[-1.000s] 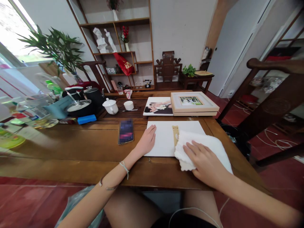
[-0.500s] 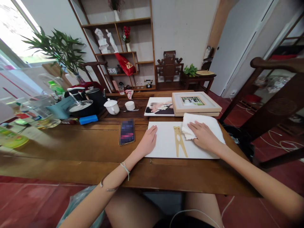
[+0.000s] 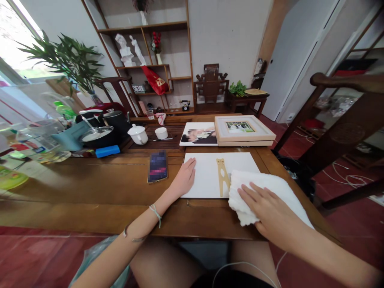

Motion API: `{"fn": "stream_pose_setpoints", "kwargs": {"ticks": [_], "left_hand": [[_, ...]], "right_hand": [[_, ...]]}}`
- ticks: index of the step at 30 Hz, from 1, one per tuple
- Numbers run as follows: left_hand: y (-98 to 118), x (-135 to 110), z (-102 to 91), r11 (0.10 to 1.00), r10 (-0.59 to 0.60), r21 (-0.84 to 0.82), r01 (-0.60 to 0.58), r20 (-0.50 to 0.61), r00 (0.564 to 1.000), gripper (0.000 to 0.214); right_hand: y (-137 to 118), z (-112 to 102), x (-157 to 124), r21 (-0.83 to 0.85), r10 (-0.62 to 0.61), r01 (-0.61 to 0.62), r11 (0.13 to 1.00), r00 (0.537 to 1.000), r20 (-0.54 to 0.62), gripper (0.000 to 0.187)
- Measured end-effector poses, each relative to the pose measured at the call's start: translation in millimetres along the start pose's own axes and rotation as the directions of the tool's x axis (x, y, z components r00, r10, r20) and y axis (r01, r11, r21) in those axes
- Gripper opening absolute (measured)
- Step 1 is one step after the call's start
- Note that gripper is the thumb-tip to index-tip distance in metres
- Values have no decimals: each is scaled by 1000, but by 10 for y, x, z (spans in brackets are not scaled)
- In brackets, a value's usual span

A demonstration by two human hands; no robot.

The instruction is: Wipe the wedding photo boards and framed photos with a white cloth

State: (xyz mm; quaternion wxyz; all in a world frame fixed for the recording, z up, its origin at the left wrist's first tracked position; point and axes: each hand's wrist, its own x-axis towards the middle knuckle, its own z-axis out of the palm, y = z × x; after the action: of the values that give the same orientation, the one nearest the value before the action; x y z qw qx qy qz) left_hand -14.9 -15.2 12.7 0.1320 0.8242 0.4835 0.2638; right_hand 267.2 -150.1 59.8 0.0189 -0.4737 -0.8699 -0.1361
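A white rectangular board (image 3: 204,176) lies on the wooden table, bearing a flat tan long-legged animal-shaped figure (image 3: 222,178). My left hand (image 3: 185,176) rests on the board's left edge, its fingers stretched out and holding nothing. My right hand (image 3: 267,206) is pressed over a folded white cloth (image 3: 276,182) and holds it, fingers spread across its top. The cloth covers the board's lower right corner and hangs over its near edge. It also hides part of the figure's right leg. My right thumb is hidden.
A phone (image 3: 157,166) lies left of my left hand. Behind the board are a photo print (image 3: 199,134) and stacked frames (image 3: 245,130). A lidded white cup (image 3: 137,134), a small white bowl (image 3: 161,133), a blue block (image 3: 107,151) and bottles stand left. A wooden chair (image 3: 345,132) stands right.
My right hand has slid the white cloth toward me, from the board's upper right to its near edge. The upper right of the board is now uncovered. My left hand stays in place.
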Motion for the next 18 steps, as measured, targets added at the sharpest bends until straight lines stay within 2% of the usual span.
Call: {"fn": "stream_pose_setpoints", "kwargs": {"ticks": [6, 11, 15, 18], "left_hand": [[10, 2, -9, 1000, 1, 12, -1, 6, 1000, 46], [-18, 2, 2, 1000, 17, 4, -17, -9, 1000, 45], [-16, 2, -2, 1000, 17, 3, -17, -7, 1000, 45], [0, 3, -8, 1000, 2, 11, -2, 5, 1000, 46]], "right_hand": [[389, 207, 480, 1, 156, -156, 988, 988, 24, 69], [687, 392, 806, 27, 203, -203, 979, 979, -1, 65], [739, 430, 891, 14, 207, -206, 978, 978, -22, 64], [646, 381, 821, -30, 205, -204, 978, 979, 19, 65]]}}
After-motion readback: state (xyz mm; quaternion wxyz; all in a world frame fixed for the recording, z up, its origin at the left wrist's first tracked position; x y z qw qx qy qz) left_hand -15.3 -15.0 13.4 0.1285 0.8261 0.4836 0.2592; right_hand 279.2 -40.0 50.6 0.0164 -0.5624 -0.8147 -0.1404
